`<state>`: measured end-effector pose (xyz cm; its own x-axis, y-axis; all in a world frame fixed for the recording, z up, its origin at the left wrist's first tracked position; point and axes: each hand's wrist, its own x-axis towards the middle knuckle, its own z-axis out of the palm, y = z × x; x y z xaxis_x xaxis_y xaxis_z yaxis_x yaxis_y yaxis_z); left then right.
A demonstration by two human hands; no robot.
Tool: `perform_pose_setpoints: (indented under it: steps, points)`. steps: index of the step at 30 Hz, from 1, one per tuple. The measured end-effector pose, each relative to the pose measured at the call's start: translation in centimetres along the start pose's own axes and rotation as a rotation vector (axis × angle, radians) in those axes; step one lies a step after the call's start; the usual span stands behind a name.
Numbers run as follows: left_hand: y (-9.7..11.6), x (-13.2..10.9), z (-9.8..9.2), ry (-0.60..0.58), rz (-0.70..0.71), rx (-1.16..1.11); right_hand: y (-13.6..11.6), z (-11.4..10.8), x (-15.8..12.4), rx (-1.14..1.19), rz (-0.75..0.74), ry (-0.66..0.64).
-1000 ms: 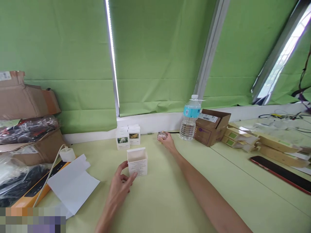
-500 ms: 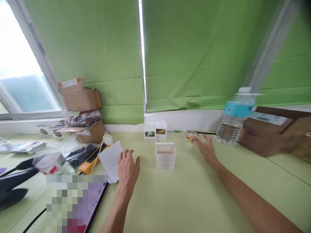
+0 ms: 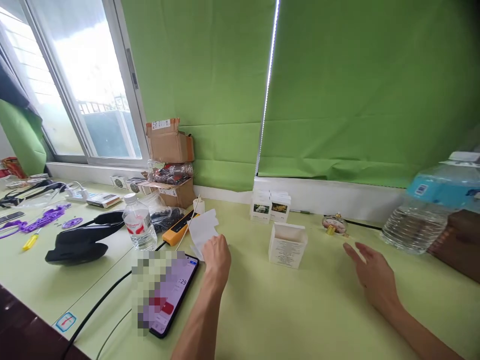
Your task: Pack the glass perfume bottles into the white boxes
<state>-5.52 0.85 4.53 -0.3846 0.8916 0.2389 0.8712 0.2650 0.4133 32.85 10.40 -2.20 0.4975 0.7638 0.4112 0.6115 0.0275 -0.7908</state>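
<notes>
My left hand (image 3: pixel 217 257) lies at the right edge of a torn sheet of white paper (image 3: pixel 203 227), its fingers curled down onto it; the fingertips are hidden. My right hand (image 3: pixel 371 272) is spread and holds nothing, below and right of a small ornate glass item with a gold piece (image 3: pixel 335 225). Between the hands an open-topped white box (image 3: pixel 287 246) with printed text stands upright. Behind it, two stacks of picture cards (image 3: pixel 270 206) stand side by side near the wall.
A phone (image 3: pixel 174 295) lies left of my left forearm. Further left are a small water bottle (image 3: pixel 139 223), a yellow-orange power strip (image 3: pixel 179 227), cables and a black object (image 3: pixel 84 240). Stacked cartons (image 3: pixel 170 142) stand behind. At right are a large water bottle (image 3: pixel 423 210) and a brown carton (image 3: pixel 459 245).
The view has turned left. My left hand has closed over the paper's edge. My right hand has drawn back from the ornate item towards me.
</notes>
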Motion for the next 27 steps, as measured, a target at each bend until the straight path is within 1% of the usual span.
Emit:
perform_pose_setpoints:
  steps: [2,3,5,6,7,8,10,12,13,14,15,16,18,19,20,21,23,27]
  points:
    - [0.8,-0.1,-0.5,0.026,0.008,0.012,-0.7,-0.9,-1.9,0.095,0.073,-0.103]
    - [1.4,-0.2,-0.8,0.047,0.021,0.008,-1.2,-1.3,-3.0,0.134,0.089,-0.132]
    - [2.5,-0.6,-1.7,0.103,0.053,-0.009,-2.4,-2.2,-5.3,0.197,0.07,-0.176]
    - [3.0,-0.8,-2.2,0.134,0.068,-0.02,-3.2,-2.6,-6.5,0.208,0.053,-0.176]
    - [3.6,-1.2,-2.7,0.165,0.079,-0.029,-4.0,-2.9,-7.7,0.211,0.035,-0.205]
    - [4.1,-1.6,-3.2,0.196,0.09,-0.041,-4.9,-3.2,-8.9,0.224,0.008,-0.26]
    - [5.2,-2.7,-3.8,0.259,0.135,-0.086,-6.7,-3.5,-11.1,0.276,-0.072,-0.443]
    - [6.5,-4.1,-4.0,0.347,0.264,-0.246,-8.4,-3.7,-12.9,0.322,-0.137,-0.609]
    - [7.1,-5.0,-4.0,0.351,0.334,-0.347,-9.1,-3.9,-13.7,0.351,-0.157,-0.679]
    - [7.8,-5.9,-3.8,0.325,0.39,-0.458,-9.8,-4.0,-14.2,0.391,-0.172,-0.746]
    - [8.5,-6.9,-3.6,0.281,0.419,-0.576,-10.3,-4.2,-14.7,0.449,-0.177,-0.786]
    - [9.1,-7.8,-3.3,0.207,0.454,-0.678,-10.6,-4.4,-15.0,0.508,-0.169,-0.81]
    - [10.3,-9.6,-2.6,0.06,0.503,-0.819,-10.8,-4.8,-15.2,0.587,-0.127,-0.802]
    - [10.7,-10.3,-2.2,0.003,0.518,-0.851,-10.6,-5.0,-15.1,0.602,-0.096,-0.786]
    - [11.0,-10.9,-1.9,-0.03,0.538,-0.859,-10.4,-5.1,-14.9,0.605,-0.063,-0.766]
    - [11.3,-11.3,-1.6,-0.045,0.558,-0.854,-10.1,-5.2,-14.8,0.605,-0.037,-0.749]
    - [11.5,-11.7,-1.1,-0.04,0.602,-0.827,-9.6,-5.4,-14.4,0.61,-0.009,-0.739]
    - [11.4,-11.5,-0.6,-0.03,0.664,-0.769,-9.2,-5.7,-14.0,0.614,-0.022,-0.782]
